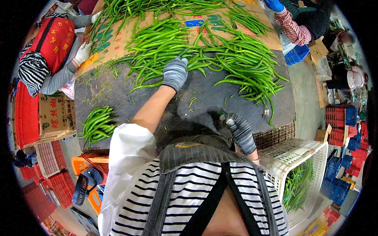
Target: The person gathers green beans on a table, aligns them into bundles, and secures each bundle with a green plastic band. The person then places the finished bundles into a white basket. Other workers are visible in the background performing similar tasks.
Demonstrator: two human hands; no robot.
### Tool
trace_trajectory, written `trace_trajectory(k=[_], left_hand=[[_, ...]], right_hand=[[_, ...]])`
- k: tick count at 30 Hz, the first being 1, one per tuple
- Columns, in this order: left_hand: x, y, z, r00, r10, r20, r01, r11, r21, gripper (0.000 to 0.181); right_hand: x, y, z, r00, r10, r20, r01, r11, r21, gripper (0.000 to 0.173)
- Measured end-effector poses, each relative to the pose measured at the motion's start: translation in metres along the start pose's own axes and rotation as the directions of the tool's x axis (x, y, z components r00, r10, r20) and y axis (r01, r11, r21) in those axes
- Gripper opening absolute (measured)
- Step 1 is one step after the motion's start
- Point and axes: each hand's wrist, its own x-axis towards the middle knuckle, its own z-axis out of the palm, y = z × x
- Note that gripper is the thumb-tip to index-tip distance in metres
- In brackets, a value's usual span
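Note:
My left hand (175,73), in a grey striped knit glove, reaches to the near side of a pile of long green chili peppers (159,44). Its fingers are curled against the peppers, and a thin dark piece shows at the fingertips; whether they grip it is unclear. Close to my body, my right hand (240,131), in a darker striped glove, is above the table's near edge. A small dark green bit (222,112) shows by its fingertips, too blurred to tell if held. Another heap of chili peppers (251,62) lies to the right.
A smaller bunch of chilies (99,124) rests on the dark tabletop (203,94) at left, among stem scraps. Flattened cardboard (118,38) covers the far side. A white crate (320,168) holding chilies stands right. Co-workers' gloved hands, white (83,53) and blue (274,5), are across the table.

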Motion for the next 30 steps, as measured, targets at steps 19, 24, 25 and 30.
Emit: trace_trajectory(k=[19,24,25,30], left_hand=[[0.026,0.005,-0.02,0.993,0.102,-0.061,-0.111,0.978,-0.175,0.06],[0.034,0.028,0.005,0.992,0.126,0.004,-0.126,0.992,-0.008,0.041],[0.033,0.028,0.003,0.991,0.129,0.02,-0.13,0.991,0.027,0.041],[0.038,0.028,-0.017,0.974,0.074,0.216,-0.087,0.995,0.055,0.038]], right_hand=[[-0.006,0.005,0.001,0.997,0.074,0.016,-0.075,0.996,0.044,0.019],[-0.006,0.008,0.003,0.999,0.034,0.007,-0.034,0.999,-0.033,0.019],[-0.007,0.006,0.003,0.998,0.065,0.009,-0.064,0.997,-0.046,0.019],[-0.009,0.01,0.005,0.999,0.029,0.032,-0.028,0.999,-0.027,0.02]])
